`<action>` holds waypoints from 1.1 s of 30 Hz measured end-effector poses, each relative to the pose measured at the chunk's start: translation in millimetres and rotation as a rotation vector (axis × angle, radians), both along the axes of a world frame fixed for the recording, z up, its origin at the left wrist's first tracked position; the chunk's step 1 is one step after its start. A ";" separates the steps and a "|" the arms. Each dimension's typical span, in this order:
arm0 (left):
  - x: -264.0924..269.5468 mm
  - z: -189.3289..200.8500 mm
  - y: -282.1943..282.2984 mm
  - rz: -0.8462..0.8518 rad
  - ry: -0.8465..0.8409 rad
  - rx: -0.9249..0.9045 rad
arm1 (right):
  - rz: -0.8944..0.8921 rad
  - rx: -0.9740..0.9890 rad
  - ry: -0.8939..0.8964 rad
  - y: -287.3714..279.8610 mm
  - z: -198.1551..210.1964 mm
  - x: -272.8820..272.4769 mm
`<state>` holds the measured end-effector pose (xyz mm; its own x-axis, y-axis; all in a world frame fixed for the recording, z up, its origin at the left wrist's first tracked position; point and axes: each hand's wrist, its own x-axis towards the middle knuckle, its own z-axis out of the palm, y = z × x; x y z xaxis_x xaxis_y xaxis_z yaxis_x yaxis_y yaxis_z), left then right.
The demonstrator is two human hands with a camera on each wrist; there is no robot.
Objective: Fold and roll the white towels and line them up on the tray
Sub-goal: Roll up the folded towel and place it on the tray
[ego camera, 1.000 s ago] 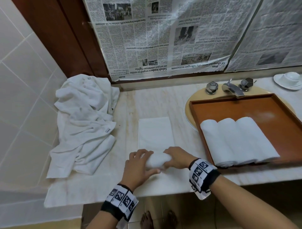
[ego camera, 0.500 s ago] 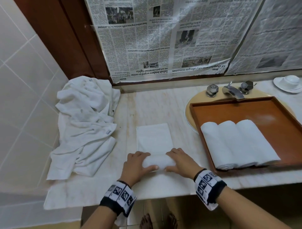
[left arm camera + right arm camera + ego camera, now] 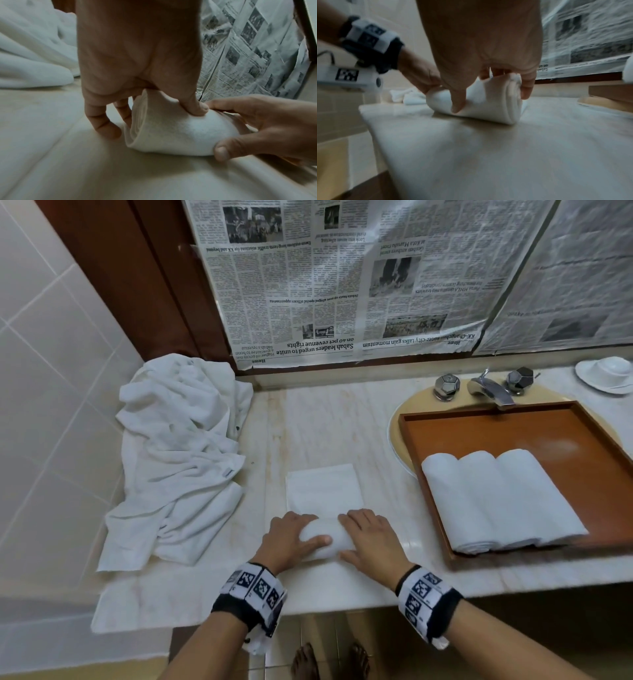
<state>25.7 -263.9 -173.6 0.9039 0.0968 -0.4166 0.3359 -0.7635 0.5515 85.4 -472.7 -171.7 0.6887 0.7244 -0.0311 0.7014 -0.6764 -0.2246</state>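
The left hand [image 3: 286,537] and right hand [image 3: 370,537] each curled round an end of the half-rolled towel [image 3: 325,537] between them; its flat part lay beyond their fingers, the tray [image 3: 513,426] right of the right hand

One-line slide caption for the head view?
Both hands, left hand and right hand, roll a white towel beside three rolled towels on the tray.
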 end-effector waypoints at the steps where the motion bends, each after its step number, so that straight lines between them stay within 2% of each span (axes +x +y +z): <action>1: -6.5 0.5 -4.4 -0.017 -0.032 0.089 | -0.007 -0.016 0.091 2.4 5.4 7.3; 4: -25.7 -2.6 -19.2 -0.067 -0.141 0.224 | -0.023 -0.119 0.389 8.1 19.2 30.3; 7: -32.1 -6.9 -22.7 -0.022 -0.084 0.135 | -0.010 -0.157 0.638 8.9 27.1 40.2; 9: -31.5 -5.3 -16.9 -0.021 -0.049 0.065 | -0.039 -0.088 0.722 1.3 27.7 35.4; 11: -26.2 -1.0 -9.7 -0.030 -0.011 0.018 | -0.079 0.013 0.626 -9.1 24.5 22.1; 14: -12.3 -2.1 -0.1 -0.032 0.039 -0.043 | 0.002 -0.015 0.168 -19.9 8.3 -6.8; 16: -5.2 -1.2 3.0 -0.046 0.078 -0.033 | 0.054 -0.021 0.016 -18.3 -1.5 -14.5; 18: -4.8 2.8 -0.3 -0.061 0.115 0.022 | 0.030 -0.021 0.108 -11.5 1.5 -6.4; 19: -7.6 5.8 -3.5 -0.063 0.108 0.059 | 0.014 -0.043 0.215 -8.5 4.5 2.0; 24: -34.5 7.8 -18.0 -0.098 -0.198 0.198 | -0.050 -0.041 0.718 -6.2 27.3 39.6; 26: -37.8 6.2 -17.9 -0.088 -0.202 0.150 | -0.071 -0.012 0.763 -12.0 27.7 37.2; 27: -35.7 6.6 -16.1 -0.080 -0.187 0.114 | -0.078 -0.002 0.694 -14.5 26.4 31.2; 30: -17.4 7.4 -3.4 -0.077 -0.086 0.016 | -0.007 0.008 0.161 -19.0 9.6 0.6; 31: -9.7 8.4 1.4 -0.072 -0.057 -0.031 | 0.010 0.000 0.043 -17.7 4.9 -9.5; 33: 4.1 10.5 7.5 -0.064 -0.006 -0.104 | -0.020 0.028 -0.045 -10.7 -2.9 -17.4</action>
<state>29.8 -256.4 -163.1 0.9094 -0.0044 -0.4159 0.2851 -0.7215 0.6310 68.0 -483.4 -174.6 0.7036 0.7104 0.0200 0.6973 -0.6847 -0.2120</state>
